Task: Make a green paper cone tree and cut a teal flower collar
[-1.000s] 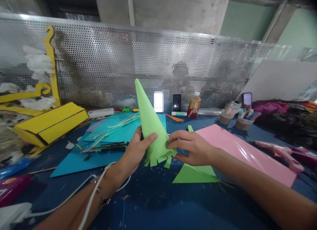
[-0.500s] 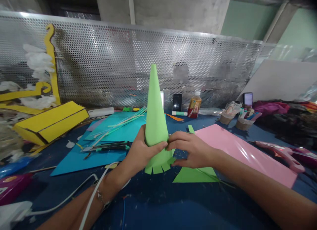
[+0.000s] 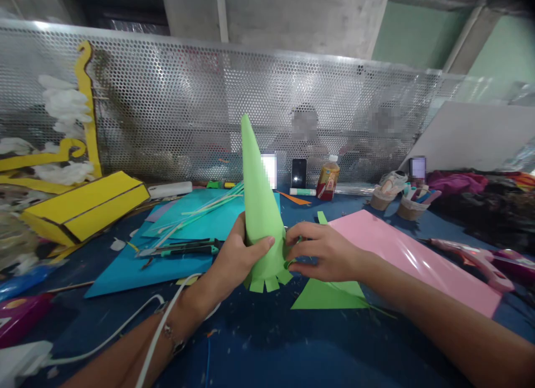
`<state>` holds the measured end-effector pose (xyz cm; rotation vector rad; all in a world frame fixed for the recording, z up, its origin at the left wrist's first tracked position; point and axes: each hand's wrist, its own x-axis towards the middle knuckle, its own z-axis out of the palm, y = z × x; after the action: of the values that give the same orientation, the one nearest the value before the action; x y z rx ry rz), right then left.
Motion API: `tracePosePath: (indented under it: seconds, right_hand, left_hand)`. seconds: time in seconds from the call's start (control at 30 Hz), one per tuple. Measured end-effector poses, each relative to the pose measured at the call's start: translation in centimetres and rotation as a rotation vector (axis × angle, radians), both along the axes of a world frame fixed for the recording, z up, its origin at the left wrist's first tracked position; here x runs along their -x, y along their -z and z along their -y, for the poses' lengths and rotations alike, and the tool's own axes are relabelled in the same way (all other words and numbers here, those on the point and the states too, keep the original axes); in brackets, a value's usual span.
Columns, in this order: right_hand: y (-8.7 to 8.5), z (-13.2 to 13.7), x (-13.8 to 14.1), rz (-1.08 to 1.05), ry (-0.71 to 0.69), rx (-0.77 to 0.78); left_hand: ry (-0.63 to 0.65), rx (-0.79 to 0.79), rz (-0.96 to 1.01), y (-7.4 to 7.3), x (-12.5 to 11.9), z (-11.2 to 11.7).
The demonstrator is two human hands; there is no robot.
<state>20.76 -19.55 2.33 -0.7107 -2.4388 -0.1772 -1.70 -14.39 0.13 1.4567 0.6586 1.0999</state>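
Observation:
A tall light green paper cone (image 3: 261,209) stands upright in front of me, its tip leaning left and its lower edge cut into flared tabs. My left hand (image 3: 244,251) is wrapped round its lower part, thumb across the front and fingers behind. At the cone's lower right, my right hand (image 3: 317,251) has its fingers bent and pinched at a tab; the fingertips are partly hidden. Below that hand lies a green paper offcut (image 3: 330,295) on the dark blue table (image 3: 267,343).
Blue sheets (image 3: 121,273) with cutters (image 3: 184,247) and thin strips lie left. A pink sheet (image 3: 388,248) and a pink glue gun (image 3: 476,260) are right. A drink bottle (image 3: 329,178) and phone (image 3: 298,173) stand behind. A white cable (image 3: 159,338) crosses my left forearm.
The cone has tilted, its tip moving left, and turned slightly, with its tabbed edge shifting a little right. My right fingers have closed in on a tab at its right side.

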Motion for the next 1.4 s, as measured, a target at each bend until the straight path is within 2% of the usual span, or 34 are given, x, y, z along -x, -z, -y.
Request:
tracePosePath:
  seconds: [0.2,0.37,0.5,0.67,0.9,1.0,1.1,1.2,1.4]
  right_hand:
    - [0.1,0.0,0.1,0.018,0.001,-0.028]
    - [-0.3,0.2,-0.1,0.004,0.042,-0.008]
    - [-0.3,0.3,-0.2,-0.022,0.041,-0.053]
    - [-0.3,0.4,0.0,-0.043,0.029,-0.008]
    - [0.3,0.2,-0.2,-0.109,0.112,0.012]
    - [0.4,0.1,-0.4,-0.124,0.125,0.065]
    - [0.2,0.2,-0.6,-0.110,0.086,0.077]
    - [-0.1,0.2,-0.5,-0.131,0.038,0.009]
    - [-0.5,0.4,-0.1,-0.150,0.000,-0.029]
  left_hand:
    - [-0.046,-0.069,-0.017,0.2,-0.4,0.5]
    - [-0.153,0.109,0.140,-0.3,-0.2,0.0]
    - [-0.073,0.199,0.184,-0.6,0.1,-0.2]
    - [-0.025,0.167,0.160,-0.4,0.0,0.2]
    - [0.069,0.093,0.083,-0.4,0.0,0.8]
    - [0.030,0.084,0.104,-0.6,0.0,0.5]
    - [-0.040,0.155,0.200,-1.0,0.2,0.1]
    - [-0.017,0.225,0.237,-1.5,0.5,-0.1]
    - [0.058,0.223,0.208,-1.3,0.7,-0.3]
